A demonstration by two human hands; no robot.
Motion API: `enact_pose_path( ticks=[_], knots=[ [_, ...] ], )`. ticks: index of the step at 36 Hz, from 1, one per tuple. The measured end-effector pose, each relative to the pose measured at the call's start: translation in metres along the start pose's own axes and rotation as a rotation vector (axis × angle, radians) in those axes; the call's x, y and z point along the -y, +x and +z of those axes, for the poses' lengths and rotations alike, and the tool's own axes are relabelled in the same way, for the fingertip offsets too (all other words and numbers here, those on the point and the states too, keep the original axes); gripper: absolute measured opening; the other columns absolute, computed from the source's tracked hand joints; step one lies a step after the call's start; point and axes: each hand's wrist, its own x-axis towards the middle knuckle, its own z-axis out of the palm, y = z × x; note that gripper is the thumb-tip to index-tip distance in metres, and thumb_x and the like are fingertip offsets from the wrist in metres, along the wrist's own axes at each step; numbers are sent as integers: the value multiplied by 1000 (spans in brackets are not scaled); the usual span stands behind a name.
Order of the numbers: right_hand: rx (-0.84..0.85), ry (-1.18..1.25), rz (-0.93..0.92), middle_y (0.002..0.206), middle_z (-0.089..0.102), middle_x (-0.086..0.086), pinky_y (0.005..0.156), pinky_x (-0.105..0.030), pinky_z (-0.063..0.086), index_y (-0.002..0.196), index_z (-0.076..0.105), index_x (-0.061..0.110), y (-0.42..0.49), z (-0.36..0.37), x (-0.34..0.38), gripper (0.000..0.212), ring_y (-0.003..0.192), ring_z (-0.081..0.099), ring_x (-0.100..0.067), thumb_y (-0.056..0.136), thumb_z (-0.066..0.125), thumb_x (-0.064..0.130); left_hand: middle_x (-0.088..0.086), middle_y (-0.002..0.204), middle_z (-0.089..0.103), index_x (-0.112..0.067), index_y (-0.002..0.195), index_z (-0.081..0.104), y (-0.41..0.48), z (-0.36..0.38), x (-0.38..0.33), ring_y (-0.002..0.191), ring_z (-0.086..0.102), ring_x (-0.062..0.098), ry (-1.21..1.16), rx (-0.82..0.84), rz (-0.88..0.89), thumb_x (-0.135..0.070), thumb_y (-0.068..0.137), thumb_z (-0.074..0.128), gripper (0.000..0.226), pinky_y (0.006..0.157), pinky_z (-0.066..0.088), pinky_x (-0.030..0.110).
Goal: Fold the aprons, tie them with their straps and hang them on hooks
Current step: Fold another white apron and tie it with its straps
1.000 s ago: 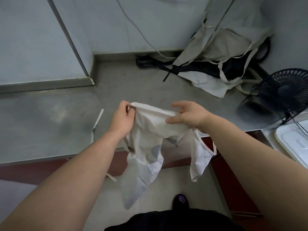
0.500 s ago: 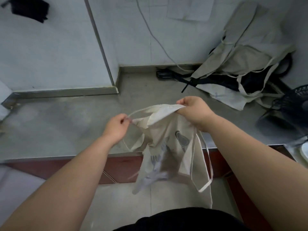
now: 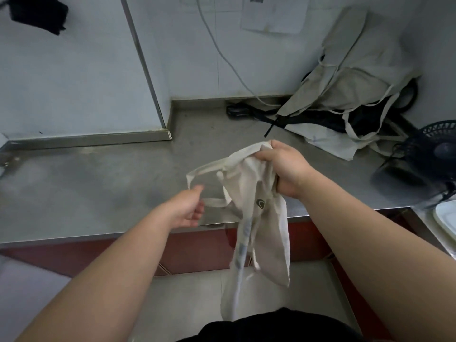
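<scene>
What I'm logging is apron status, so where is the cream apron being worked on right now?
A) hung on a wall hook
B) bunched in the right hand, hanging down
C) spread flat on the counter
B: the right hand has its grip on the bunched top of the apron, whose lower part dangles past the counter edge toward the floor.

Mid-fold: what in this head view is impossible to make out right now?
- The left hand is motion-blurred; whether it pinches the strap is unclear.
- The apron, gripped by the right hand: lower end blurred, tip hidden behind dark clothing at the bottom edge.
- The fan is cut off by the right edge.
</scene>
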Motion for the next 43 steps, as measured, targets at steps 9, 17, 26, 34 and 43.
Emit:
enact_pose_path(
  ticks=[9,17,26,34,43],
  knots=[
    [182,215,31,90,69,-10,80,-38,53,105,64,13,-7,2,-7,27,82,66,-24,94,41,1,-1,105,59,-20,122,53,13,42,6,82,51,8,39,84,254,-5,88,48,38,53,39,21],
    [136,209,48,92,70,-10,80,-36,52,96,65,11,-15,-22,-3,25,85,67,-25,92,42,2,-2,88,61,-21,88,60,32,57,-4,81,58,16,-225,-82,351,-14,93,53,11,68,44,25],
    [-466,-679,-269,58,33,0,50,-28,25,62,33,14,2,-59,-12,38,53,31,-15,95,48,23,8,75,54,-16,68,48,30,7,-35,73,48,18,-202,-608,612,-27,96,48,30,64,34,29],
    [-496,-818,-325,65,44,0,52,-30,26,73,46,12,12,-48,3,26,69,44,-23,96,48,25,3,62,57,-8,72,60,-20,-42,-46,51,52,12,351,-244,647,-25,86,67,23,47,42,22],
    [-446,-1032,-360,63,39,-3,52,-33,25,64,30,16,8,-30,15,42,68,43,-28,97,45,35,18,95,63,-9,91,50,-21,-52,-36,90,57,37,498,-795,644,-22,90,56,14,63,31,33]
  ],
)
